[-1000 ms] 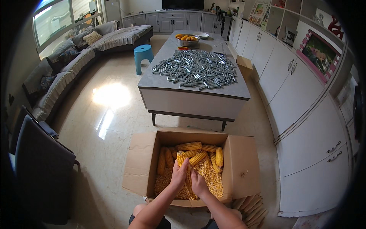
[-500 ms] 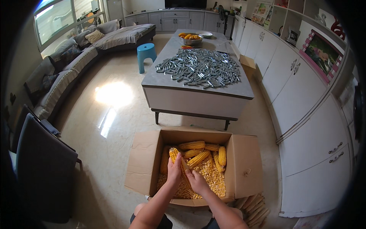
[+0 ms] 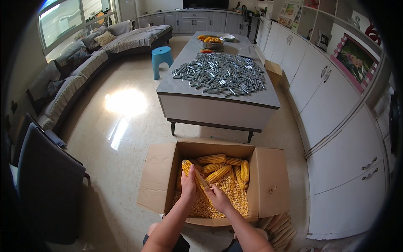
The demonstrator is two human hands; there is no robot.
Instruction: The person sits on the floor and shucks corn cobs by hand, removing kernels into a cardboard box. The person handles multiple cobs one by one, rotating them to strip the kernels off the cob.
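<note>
A yellow corn cob (image 3: 186,166), slanted above loose kernels (image 3: 237,199) and more cobs (image 3: 218,172) in an open cardboard box (image 3: 270,180), is clasped by the left hand (image 3: 189,184). Its lower part is met by the right hand (image 3: 218,199), fingers curled; whether something is also gripped there cannot be told. Print on the shelf poster (image 3: 288,15) is too small to be read.

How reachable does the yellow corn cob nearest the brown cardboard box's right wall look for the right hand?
Probably yes: the wall-side cob lies uncovered, with loose yellow kernels and a slanting cob between, though the right hand is occupied at the yellow cob in the left hand.
</note>
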